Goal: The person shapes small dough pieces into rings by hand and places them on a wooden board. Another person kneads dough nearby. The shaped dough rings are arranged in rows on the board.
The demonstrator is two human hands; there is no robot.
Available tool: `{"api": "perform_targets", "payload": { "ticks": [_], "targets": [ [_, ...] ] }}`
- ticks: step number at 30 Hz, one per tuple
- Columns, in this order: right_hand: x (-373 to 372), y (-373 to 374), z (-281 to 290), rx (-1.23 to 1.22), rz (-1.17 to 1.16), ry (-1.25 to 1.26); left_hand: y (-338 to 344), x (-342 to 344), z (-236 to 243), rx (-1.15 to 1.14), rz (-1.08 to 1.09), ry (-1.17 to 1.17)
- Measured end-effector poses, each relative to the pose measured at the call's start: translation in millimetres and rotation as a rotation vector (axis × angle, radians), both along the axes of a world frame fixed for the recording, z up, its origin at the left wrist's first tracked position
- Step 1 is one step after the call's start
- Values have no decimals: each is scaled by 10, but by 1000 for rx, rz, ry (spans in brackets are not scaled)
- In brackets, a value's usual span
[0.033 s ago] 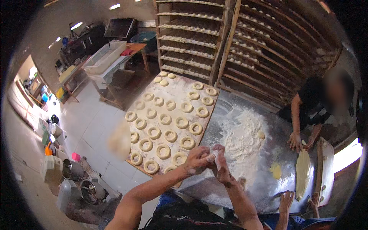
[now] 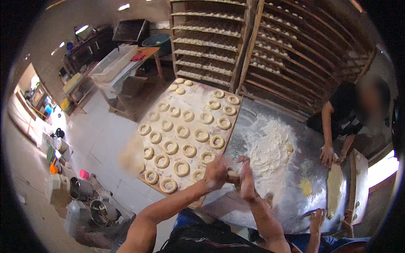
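My left hand (image 2: 215,173) is closed on what looks like a short piece of dough (image 2: 233,177), blurred by motion, above the right edge of a floured board (image 2: 185,93). My right hand (image 2: 247,181) is close beside it at the piece's other end, fingers smeared by motion. The board carries several dough rings (image 2: 181,168) and several small round pieces (image 2: 180,91) at its far corner. Right of it, loose flour (image 2: 270,147) lies on a metal worktable (image 2: 306,135).
A co-worker (image 2: 339,109) works at the table's right over a long dough strip (image 2: 335,189). Another person's hand (image 2: 316,219) rests at the near right edge. Wooden racks (image 2: 234,50) stand behind, a side table (image 2: 145,52) with a tub back left, pots and machines (image 2: 101,211) lower left.
My hands have shifted slightly, the left one a little upward, with more of the held piece showing between them. The co-worker's hands at the dough strip have moved slightly.
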State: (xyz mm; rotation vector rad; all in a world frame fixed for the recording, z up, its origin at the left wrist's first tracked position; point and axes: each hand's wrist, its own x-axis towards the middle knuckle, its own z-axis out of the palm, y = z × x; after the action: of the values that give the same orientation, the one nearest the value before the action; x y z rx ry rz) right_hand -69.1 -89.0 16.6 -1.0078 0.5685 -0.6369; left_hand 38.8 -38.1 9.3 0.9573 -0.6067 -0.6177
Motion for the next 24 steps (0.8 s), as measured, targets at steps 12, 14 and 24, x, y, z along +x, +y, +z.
{"api": "perform_targets", "payload": {
  "ticks": [12, 14, 24],
  "targets": [
    [2038, -395, -385, -177, -3, 179, -312, 2028, -235, 153, 157, -170],
    [2316, -412, -341, -304, -105, 221, -410, 2204, -199, 234, 153, -270],
    [3211, -1088, -198, -286, 59, 191, -964, 2979, -257, 345, 99, -545]
  ]
}}
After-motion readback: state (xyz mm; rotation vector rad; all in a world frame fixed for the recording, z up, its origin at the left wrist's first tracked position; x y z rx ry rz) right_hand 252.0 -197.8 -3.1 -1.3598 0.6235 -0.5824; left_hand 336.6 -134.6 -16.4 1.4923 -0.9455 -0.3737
